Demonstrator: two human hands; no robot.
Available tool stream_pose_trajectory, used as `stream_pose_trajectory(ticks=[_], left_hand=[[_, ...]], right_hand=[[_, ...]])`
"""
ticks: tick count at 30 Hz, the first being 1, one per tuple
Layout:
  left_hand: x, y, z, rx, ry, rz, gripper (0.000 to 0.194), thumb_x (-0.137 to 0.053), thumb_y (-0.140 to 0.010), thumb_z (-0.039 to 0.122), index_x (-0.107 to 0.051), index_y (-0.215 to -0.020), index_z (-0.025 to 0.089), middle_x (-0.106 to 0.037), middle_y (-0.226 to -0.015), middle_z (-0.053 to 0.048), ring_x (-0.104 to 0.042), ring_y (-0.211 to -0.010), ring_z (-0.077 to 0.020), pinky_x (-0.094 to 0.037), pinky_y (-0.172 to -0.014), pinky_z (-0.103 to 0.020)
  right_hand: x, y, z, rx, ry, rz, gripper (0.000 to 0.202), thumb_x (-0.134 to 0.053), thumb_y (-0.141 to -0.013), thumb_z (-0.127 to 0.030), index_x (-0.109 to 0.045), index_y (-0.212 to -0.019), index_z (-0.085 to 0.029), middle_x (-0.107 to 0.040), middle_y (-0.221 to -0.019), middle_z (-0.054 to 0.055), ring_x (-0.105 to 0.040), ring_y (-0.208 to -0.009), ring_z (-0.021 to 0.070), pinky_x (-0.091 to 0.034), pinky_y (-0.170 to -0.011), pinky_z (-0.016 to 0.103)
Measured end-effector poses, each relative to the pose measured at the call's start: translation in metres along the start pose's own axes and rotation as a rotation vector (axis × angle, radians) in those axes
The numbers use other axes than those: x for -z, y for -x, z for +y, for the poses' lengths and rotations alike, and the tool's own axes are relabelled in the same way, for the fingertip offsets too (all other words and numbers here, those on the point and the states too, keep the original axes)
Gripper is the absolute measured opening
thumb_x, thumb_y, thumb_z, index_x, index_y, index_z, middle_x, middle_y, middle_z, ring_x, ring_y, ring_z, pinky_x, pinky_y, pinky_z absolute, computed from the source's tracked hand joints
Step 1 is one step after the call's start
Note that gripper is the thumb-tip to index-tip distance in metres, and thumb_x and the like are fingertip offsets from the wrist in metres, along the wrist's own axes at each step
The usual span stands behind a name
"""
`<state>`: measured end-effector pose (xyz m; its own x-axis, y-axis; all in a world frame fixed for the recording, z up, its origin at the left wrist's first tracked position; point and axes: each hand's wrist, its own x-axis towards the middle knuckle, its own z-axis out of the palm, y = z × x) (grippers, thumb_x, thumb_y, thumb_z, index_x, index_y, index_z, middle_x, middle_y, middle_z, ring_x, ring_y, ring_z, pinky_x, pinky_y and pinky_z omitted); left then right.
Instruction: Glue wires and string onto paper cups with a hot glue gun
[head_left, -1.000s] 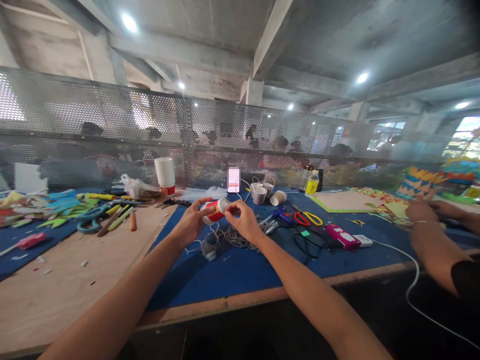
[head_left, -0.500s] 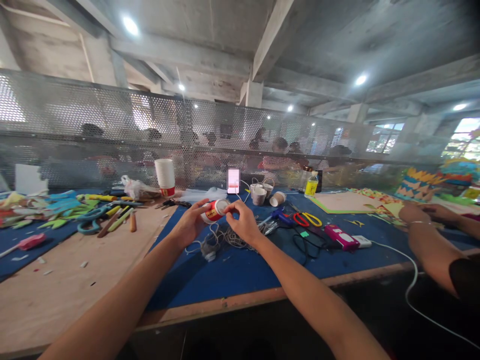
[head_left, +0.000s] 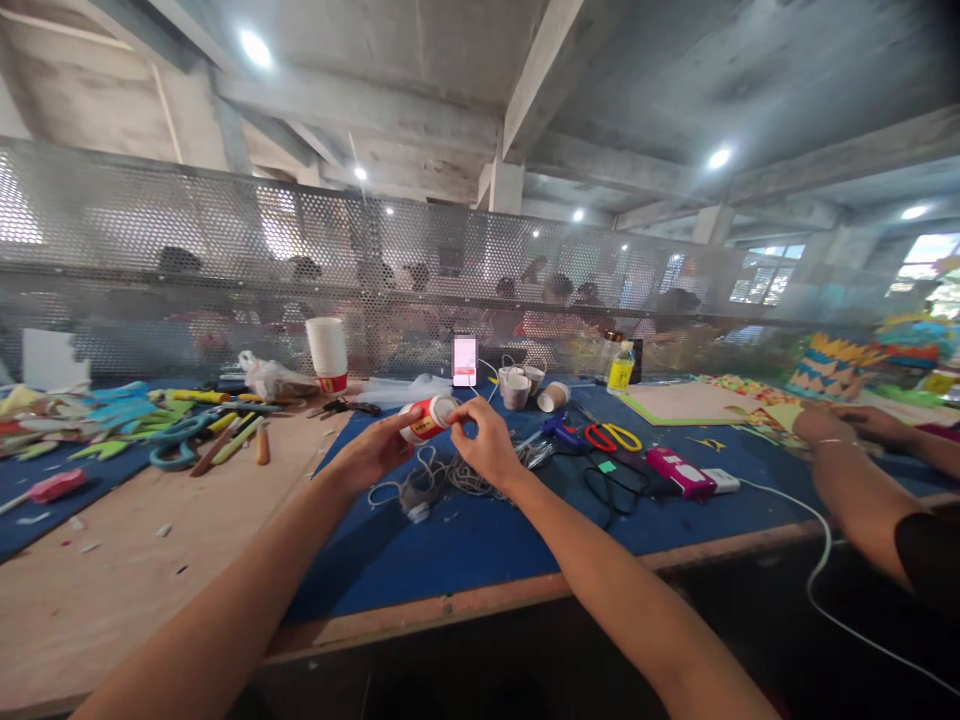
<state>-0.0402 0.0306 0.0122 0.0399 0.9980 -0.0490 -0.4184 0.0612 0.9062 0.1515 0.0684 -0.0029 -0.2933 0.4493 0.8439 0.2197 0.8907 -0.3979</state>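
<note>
A red and white paper cup [head_left: 430, 418] lies on its side in the air above the blue mat, with my left hand [head_left: 373, 450] closed around its left end. At the cup's right end, my right hand [head_left: 484, 440] has its thumb and forefinger pinched together; whatever is between them is too small to make out. Below the hands, a tangle of grey cord [head_left: 476, 475] rests on the mat. Just behind stand small cups wrapped in cord [head_left: 514, 390], and another wrapped cup [head_left: 553, 397] is tipped over.
A phone [head_left: 464, 360] stands upright behind the cup. To the left are a cup stack [head_left: 327, 352] and blue scissors [head_left: 174, 443]. To the right lie a glue gun [head_left: 562, 432], red-yellow scissors [head_left: 611, 438] and a magenta box [head_left: 679, 472]. Another person's arms [head_left: 862, 480] work at far right.
My left hand's fingers have shifted on the cup, and more of its red side shows. My right hand stays pinched at the same end. The view has moved slightly.
</note>
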Motion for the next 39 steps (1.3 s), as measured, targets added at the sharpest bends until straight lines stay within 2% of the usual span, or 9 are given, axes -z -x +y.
stream_pose_trajectory(ticks=[2, 5, 11, 16, 21, 24, 30, 34, 39], left_hand=[[0.001, -0.001, 0.0, -0.004, 0.079, -0.027, 0.024, -0.074, -0.081, 0.018, -0.072, -0.105, 0.015, -0.075, -0.088, -0.004, -0.066, -0.064, -0.0107, -0.052, -0.052, -0.016], [0.002, 0.0, -0.001, -0.011, 0.124, -0.051, 0.024, -0.073, -0.082, 0.016, -0.072, -0.106, 0.014, -0.075, -0.093, -0.005, -0.07, -0.072, -0.0135, -0.059, -0.063, -0.02], [-0.001, 0.004, -0.004, -0.126, 0.022, -0.082, 0.027, -0.075, -0.08, 0.017, -0.072, -0.106, 0.014, -0.076, -0.099, -0.008, -0.072, -0.085, -0.0188, -0.061, -0.081, -0.028], [-0.008, 0.005, -0.004, -0.176, -0.016, -0.042, 0.022, -0.08, -0.073, 0.017, -0.074, -0.094, 0.013, -0.077, -0.092, -0.008, -0.071, -0.081, -0.0203, -0.061, -0.078, -0.029], [-0.011, 0.006, -0.007, -0.186, -0.028, -0.075, 0.022, -0.08, -0.072, 0.017, -0.074, -0.093, 0.013, -0.076, -0.092, -0.009, -0.07, -0.08, -0.0197, -0.061, -0.078, -0.03], [-0.01, 0.005, -0.008, -0.194, -0.038, -0.086, 0.024, -0.081, -0.071, 0.017, -0.074, -0.093, 0.012, -0.076, -0.095, -0.01, -0.071, -0.082, -0.0209, -0.061, -0.079, -0.032], [-0.006, 0.002, -0.011, -0.193, -0.056, -0.092, 0.028, -0.081, -0.071, 0.018, -0.074, -0.097, 0.011, -0.076, -0.092, -0.01, -0.071, -0.077, -0.0196, -0.061, -0.077, -0.03], [-0.007, 0.001, -0.01, -0.216, -0.039, -0.068, 0.026, -0.081, -0.071, 0.016, -0.074, -0.095, 0.01, -0.076, -0.089, -0.01, -0.071, -0.076, -0.0199, -0.061, -0.074, -0.03], [-0.009, 0.001, -0.008, -0.26, -0.044, -0.001, 0.026, -0.083, -0.067, 0.015, -0.074, -0.091, 0.011, -0.076, -0.088, -0.009, -0.071, -0.078, -0.0195, -0.06, -0.077, -0.031]], right_hand=[[0.0, 0.0, 0.0, 0.01, -0.002, 0.003, 0.014, -0.054, -0.081, -0.01, -0.061, -0.087, -0.02, -0.06, -0.091, 0.004, -0.06, -0.089, 0.0182, -0.05, -0.085, 0.031], [-0.001, 0.0, 0.001, 0.022, -0.009, 0.019, 0.014, -0.053, -0.082, -0.01, -0.06, -0.088, -0.02, -0.06, -0.092, 0.005, -0.06, -0.091, 0.0185, -0.05, -0.086, 0.031], [-0.002, 0.001, 0.002, 0.025, -0.002, -0.013, 0.012, -0.053, -0.085, -0.011, -0.06, -0.09, -0.02, -0.06, -0.095, 0.005, -0.061, -0.094, 0.0185, -0.051, -0.088, 0.031], [0.001, -0.001, 0.002, -0.046, 0.058, 0.07, 0.017, -0.051, -0.088, -0.013, -0.059, -0.101, -0.02, -0.059, -0.1, 0.006, -0.061, -0.09, 0.0173, -0.052, -0.086, 0.031], [0.002, -0.001, 0.004, -0.045, 0.096, 0.014, 0.026, -0.056, -0.085, -0.012, -0.059, -0.109, -0.022, -0.059, -0.107, 0.007, -0.059, -0.103, 0.0197, -0.049, -0.096, 0.034], [0.002, -0.001, 0.004, -0.067, 0.115, 0.045, 0.033, -0.06, -0.084, -0.013, -0.057, -0.115, -0.022, -0.057, -0.11, 0.008, -0.058, -0.103, 0.0201, -0.049, -0.096, 0.035], [0.005, -0.003, 0.003, -0.056, 0.202, 0.052, 0.01, -0.062, -0.086, -0.018, -0.065, -0.096, -0.022, -0.059, -0.104, 0.007, -0.056, -0.106, 0.0213, -0.045, -0.097, 0.035], [0.005, -0.002, 0.002, -0.077, 0.226, 0.015, 0.008, -0.063, -0.086, -0.018, -0.064, -0.093, -0.021, -0.064, -0.1, 0.004, -0.06, -0.101, 0.0196, -0.043, -0.093, 0.034], [0.005, -0.002, -0.006, -0.06, 0.319, -0.045, 0.006, -0.061, -0.087, -0.019, -0.063, -0.092, -0.022, -0.068, -0.088, 0.0, -0.063, -0.091, 0.0178, -0.028, -0.11, 0.043]])
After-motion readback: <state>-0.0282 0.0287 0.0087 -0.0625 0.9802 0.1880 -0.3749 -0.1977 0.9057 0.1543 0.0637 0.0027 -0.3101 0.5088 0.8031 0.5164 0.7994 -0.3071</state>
